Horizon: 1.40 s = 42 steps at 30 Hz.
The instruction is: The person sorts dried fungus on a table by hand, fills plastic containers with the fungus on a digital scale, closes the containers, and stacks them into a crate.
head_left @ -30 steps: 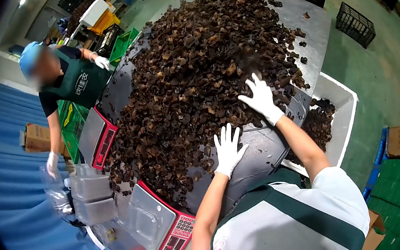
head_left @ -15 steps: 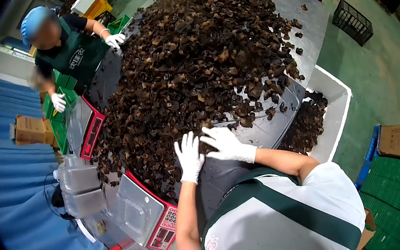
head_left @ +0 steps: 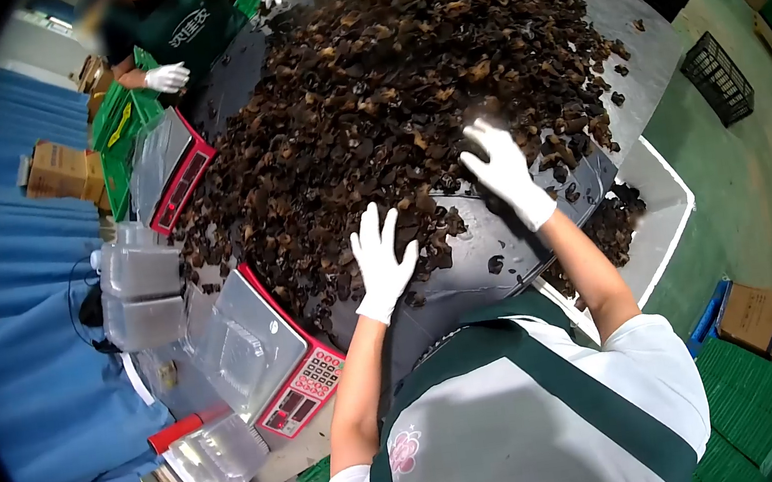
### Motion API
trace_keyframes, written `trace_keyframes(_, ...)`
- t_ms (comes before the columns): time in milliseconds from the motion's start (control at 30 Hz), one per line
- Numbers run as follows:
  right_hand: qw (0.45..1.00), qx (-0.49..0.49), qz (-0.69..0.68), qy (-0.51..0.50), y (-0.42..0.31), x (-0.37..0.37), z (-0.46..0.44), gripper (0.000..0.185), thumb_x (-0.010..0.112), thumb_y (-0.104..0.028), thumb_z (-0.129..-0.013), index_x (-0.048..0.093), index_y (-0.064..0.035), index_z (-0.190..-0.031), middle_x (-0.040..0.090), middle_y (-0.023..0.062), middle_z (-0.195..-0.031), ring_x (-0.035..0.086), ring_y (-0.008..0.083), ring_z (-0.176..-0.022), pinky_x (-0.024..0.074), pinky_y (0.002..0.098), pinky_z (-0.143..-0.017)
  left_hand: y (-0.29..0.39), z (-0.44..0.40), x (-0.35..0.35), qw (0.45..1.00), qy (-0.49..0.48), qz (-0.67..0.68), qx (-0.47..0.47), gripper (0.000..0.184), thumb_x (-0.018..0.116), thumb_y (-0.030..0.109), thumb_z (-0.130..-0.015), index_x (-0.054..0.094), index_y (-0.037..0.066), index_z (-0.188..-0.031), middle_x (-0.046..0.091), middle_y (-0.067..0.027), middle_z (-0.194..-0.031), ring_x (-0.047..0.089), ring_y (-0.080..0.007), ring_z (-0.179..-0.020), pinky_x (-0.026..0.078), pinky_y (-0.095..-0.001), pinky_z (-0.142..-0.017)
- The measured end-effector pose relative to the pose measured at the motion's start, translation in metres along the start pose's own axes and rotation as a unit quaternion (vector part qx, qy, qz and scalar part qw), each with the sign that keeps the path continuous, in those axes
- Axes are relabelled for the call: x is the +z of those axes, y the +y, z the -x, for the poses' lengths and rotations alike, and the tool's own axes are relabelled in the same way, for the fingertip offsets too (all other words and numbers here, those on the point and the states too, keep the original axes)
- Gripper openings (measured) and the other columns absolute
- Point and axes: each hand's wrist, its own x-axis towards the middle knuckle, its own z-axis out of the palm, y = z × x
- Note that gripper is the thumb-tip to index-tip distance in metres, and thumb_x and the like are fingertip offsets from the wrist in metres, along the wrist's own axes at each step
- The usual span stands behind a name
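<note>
A large heap of dark brown wood ear mushrooms (head_left: 388, 96) covers the metal table (head_left: 637, 51). My left hand (head_left: 381, 259), in a white glove, rests at the near edge of the heap with its fingers spread and nothing in them. Farther right and deeper in, my gloved right hand (head_left: 505, 173) reaches over the mushrooms, fingers apart and thumb out. Its fingertips are slightly blurred against the pile. Between my hands lies a bare strip of grey plastic sheet (head_left: 472, 235) with a few loose mushrooms on it.
Two red scales (head_left: 303, 386) (head_left: 181, 184) stand along the left side, near clear plastic boxes (head_left: 146, 285). A white bin (head_left: 667, 216) with mushrooms sits at the right. Across the table is a co-worker in a green apron (head_left: 192, 33). A black crate (head_left: 718, 80) lies on the floor.
My right hand has moved away from me and to the right, onto the heap. My left hand has shifted slightly forward, and the two hands are farther apart. The view has tilted a little.
</note>
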Motion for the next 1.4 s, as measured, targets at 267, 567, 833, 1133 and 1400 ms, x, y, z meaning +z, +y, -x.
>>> trace_keyframes(267,0.978,-0.075,0.041,-0.189,-0.041,0.024,0.048,0.059,0.069,-0.045,-0.075,0.059,-0.007,-0.12,0.033,0.024,-0.146,0.032,0.0432,-0.133,0.0269,0.0523,-0.109,0.01,0.042,0.015,0.997,-0.057,-0.031,0.047,0.048,0.069,0.037,-0.079,0.058,0.013,-0.12,0.044,-0.0122,-0.139,0.026,-0.0366,-0.138,0.014,-0.0613,-0.109)
trace_keyframes(567,0.927,-0.253,-0.097,-0.26,-0.073,-0.011,0.135,0.03,0.069,-0.028,-0.078,0.068,-0.0057,-0.098,0.057,0.0149,-0.124,0.051,0.0335,-0.117,0.0417,0.0432,-0.097,0.011,0.13,-0.016,0.995,-0.07,-0.01,0.064,0.037,0.071,0.017,-0.075,0.062,0.01,-0.11,0.055,-0.0097,-0.127,0.046,-0.0287,-0.127,0.028,-0.0501,-0.107)
trace_keyframes(833,0.988,-0.054,0.13,-0.069,-0.026,-0.023,0.081,0.04,0.069,-0.023,-0.078,0.061,-0.0045,-0.113,0.048,0.0202,-0.133,0.047,0.0369,-0.121,0.039,0.0442,-0.099,0.006,0.084,-0.025,0.998,0.043,0.042,-0.006,0.061,0.075,0.024,-0.074,0.052,0.008,-0.128,0.043,-0.0169,-0.14,0.04,-0.0354,-0.131,0.029,-0.0494,-0.108)
trace_keyframes(1133,0.94,-0.145,0.086,-0.298,-0.073,-0.023,0.136,0.04,0.066,-0.033,-0.08,0.065,-0.005,-0.109,0.052,0.0181,-0.131,0.046,0.0347,-0.121,0.0395,0.043,-0.1,0.007,0.064,-0.005,0.996,-0.074,-0.053,-0.001,0.047,0.069,0.038,-0.076,0.061,0.008,-0.111,0.032,-0.0163,-0.148,0.023,-0.0364,-0.14,0.017,-0.0609,-0.109)
trace_keyframes(1400,0.986,-0.056,0.002,-0.157,-0.049,0.002,0.073,0.039,0.065,-0.026,-0.083,0.061,-0.0082,-0.117,0.061,0.0124,-0.12,0.057,0.0284,-0.108,0.0469,0.0363,-0.093,0.004,0.126,-0.02,0.998,-0.032,0.009,-0.046,0.039,0.072,0.028,-0.078,0.061,0.009,-0.11,0.044,-0.0148,-0.139,0.035,-0.0343,-0.134,0.024,-0.0528,-0.109)
